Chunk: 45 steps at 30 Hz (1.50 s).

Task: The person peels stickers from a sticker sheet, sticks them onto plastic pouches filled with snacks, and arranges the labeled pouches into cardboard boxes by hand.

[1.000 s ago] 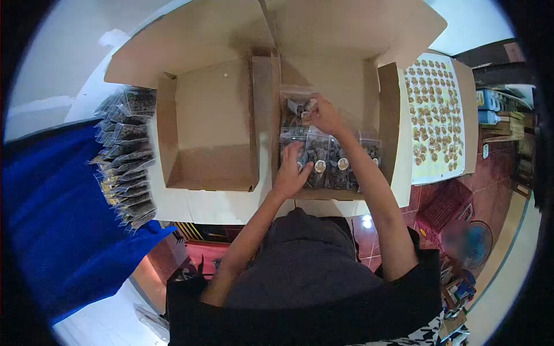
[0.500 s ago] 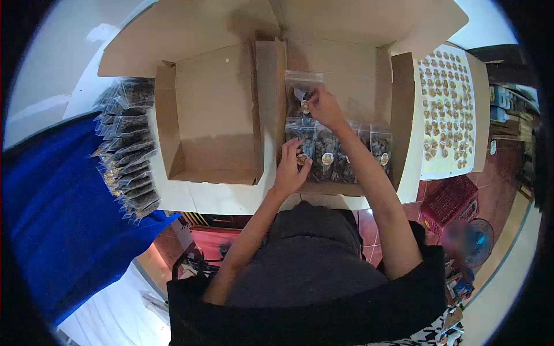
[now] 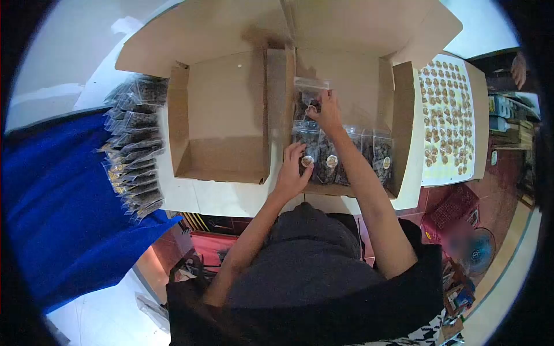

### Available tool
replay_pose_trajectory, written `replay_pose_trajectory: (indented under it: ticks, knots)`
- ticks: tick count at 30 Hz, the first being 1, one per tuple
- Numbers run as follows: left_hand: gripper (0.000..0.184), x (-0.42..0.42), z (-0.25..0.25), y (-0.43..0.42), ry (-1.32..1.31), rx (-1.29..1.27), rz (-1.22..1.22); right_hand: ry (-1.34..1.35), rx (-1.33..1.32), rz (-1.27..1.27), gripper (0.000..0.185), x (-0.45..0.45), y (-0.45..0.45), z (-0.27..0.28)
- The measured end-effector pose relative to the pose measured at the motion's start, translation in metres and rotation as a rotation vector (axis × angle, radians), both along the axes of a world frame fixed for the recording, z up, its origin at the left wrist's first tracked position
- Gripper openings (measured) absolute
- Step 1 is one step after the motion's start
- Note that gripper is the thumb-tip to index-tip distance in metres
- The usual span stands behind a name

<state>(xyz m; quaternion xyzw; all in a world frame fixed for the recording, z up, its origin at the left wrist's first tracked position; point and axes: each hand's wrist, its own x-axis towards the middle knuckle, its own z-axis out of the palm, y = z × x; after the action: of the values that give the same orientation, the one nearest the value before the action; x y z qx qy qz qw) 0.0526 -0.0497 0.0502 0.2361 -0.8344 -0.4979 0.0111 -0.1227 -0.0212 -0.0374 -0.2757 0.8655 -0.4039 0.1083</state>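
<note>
Inside the right cardboard box lies a row of clear zip bags with dark contents and round labels, such as the labelled bag. My left hand rests on the leftmost bag of that row, thumb and fingers apart around its label. Above the row, against the box's left wall, lies another clear bag. My right hand is on this upper bag, its fingers drawn together at the right side near the label. Whether they pinch anything is too small to tell.
The left box stands open beside it. Filled bags are stacked at the table's left, by a blue cloth. A sheet of round stickers lies right. Another person's hand shows at the upper right.
The view has shifted slightly. My right hand has turned a little over the upper bag, while my left hand stays at the lower bag. Another person's hand has appeared at the upper right.
</note>
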Motion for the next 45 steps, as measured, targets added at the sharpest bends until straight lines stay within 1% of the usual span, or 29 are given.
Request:
replay_pose_trajectory:
  ticks: [1,2,4,5,7,8,10,12,14,15,17,18,20,22,23,24,25,26,28,29,31,33,34,35,37,41,43,44,45]
  knots:
    - [0.045,0.002,0.0,0.0,-0.001,-0.026,-0.007,0.05,0.019,0.027,0.021,0.001,0.002,0.007]
    - [0.045,0.006,0.0,0.0,0.009,-0.034,0.003,0.06,0.011,0.037,0.021,0.002,0.003,0.01]
    - [0.046,0.011,0.004,-0.002,0.085,-0.103,-0.02,0.157,-0.038,0.184,0.013,0.007,0.001,0.011]
    - [0.046,0.015,0.005,-0.001,0.088,-0.108,0.003,0.161,-0.043,0.207,0.013,0.01,0.002,0.01]
    - [0.044,0.02,0.011,0.0,0.039,0.013,0.06,0.021,0.023,0.213,0.007,0.017,0.002,0.014]
    - [0.044,0.023,0.012,0.0,0.043,0.011,0.085,0.04,-0.072,0.194,0.007,0.02,0.0,0.008]
    - [0.044,0.027,0.013,0.0,0.053,-0.046,0.083,0.047,-0.09,0.214,0.01,0.02,-0.003,-0.002]
    - [0.043,0.029,0.015,0.001,0.036,0.001,0.12,0.055,-0.109,0.231,0.012,0.015,-0.006,-0.01]
    - [0.043,0.031,0.019,0.0,0.027,0.042,0.148,-0.113,0.041,0.253,0.016,0.005,-0.009,-0.016]
    - [0.042,0.031,0.021,0.0,0.06,0.054,0.161,-0.102,0.037,0.267,0.016,0.001,-0.007,-0.012]
    - [0.041,0.033,0.026,0.0,0.107,0.057,0.178,-0.512,-0.227,0.15,0.02,-0.004,0.002,-0.005]
    - [0.04,0.036,0.027,-0.002,0.134,0.052,0.182,-0.499,-0.232,0.16,0.02,-0.005,0.01,0.001]
    - [0.038,0.043,0.029,-0.004,0.173,0.045,0.191,-0.201,-0.289,0.025,0.02,0.001,0.04,0.018]
    - [0.036,0.054,0.028,-0.006,0.205,-0.03,0.196,-0.259,-0.289,-0.055,0.016,0.014,0.079,0.037]
    - [0.036,0.06,0.029,-0.006,0.215,-0.031,0.194,-0.288,-0.285,-0.087,0.015,0.021,0.102,0.044]
    - [0.035,0.066,0.03,-0.006,0.162,0.002,0.242,-0.314,-0.282,-0.121,0.014,0.029,0.126,0.051]
    - [0.034,0.072,0.03,-0.005,0.109,0.036,0.288,-0.282,-0.295,-0.129,0.012,0.038,0.149,0.057]
    - [0.032,0.077,0.03,-0.004,0.189,0.019,0.298,-0.252,-0.307,-0.135,0.011,0.047,0.172,0.062]
    - [0.031,0.09,0.032,0.0,0.171,0.027,0.325,-0.179,-0.289,-0.225,0.007,0.068,0.207,0.071]
    - [0.031,0.096,0.032,0.001,0.149,0.034,0.357,-0.172,-0.293,-0.225,0.007,0.078,0.22,0.073]
    - [0.031,0.109,0.026,0.004,0.171,0.001,0.373,-0.053,-0.228,-0.222,0.008,0.092,0.236,0.078]
    - [0.031,0.122,0.025,0.008,0.18,0.042,0.403,-0.035,-0.242,-0.249,0.009,0.105,0.234,0.078]
    - [0.031,0.128,0.027,0.009,0.176,0.052,0.429,0.067,-0.183,-0.158,0.009,0.111,0.226,0.09]
    - [0.031,0.134,0.029,0.011,0.195,0.031,0.457,0.019,-0.182,-0.138,0.009,0.12,0.215,0.102]
    - [0.03,0.146,0.035,0.011,0.15,0.016,0.445,0.15,-0.183,0.0,0.008,0.127,0.194,0.097]
    - [0.03,0.171,0.039,0.011,0.227,-0.025,0.539,0.095,-0.325,0.222,0.006,0.154,0.149,0.119]
    - [0.029,0.186,0.037,0.009,0.247,-0.045,0.595,-0.003,-0.247,0.351,0.008,0.169,0.132,0.134]
    - [0.029,0.194,0.038,0.007,0.238,-0.045,0.626,0.058,-0.267,0.429,0.01,0.17,0.125,0.12]
    - [0.028,0.201,0.04,0.006,0.234,-0.049,0.658,0.066,-0.277,0.46,0.01,0.174,0.119,0.117]
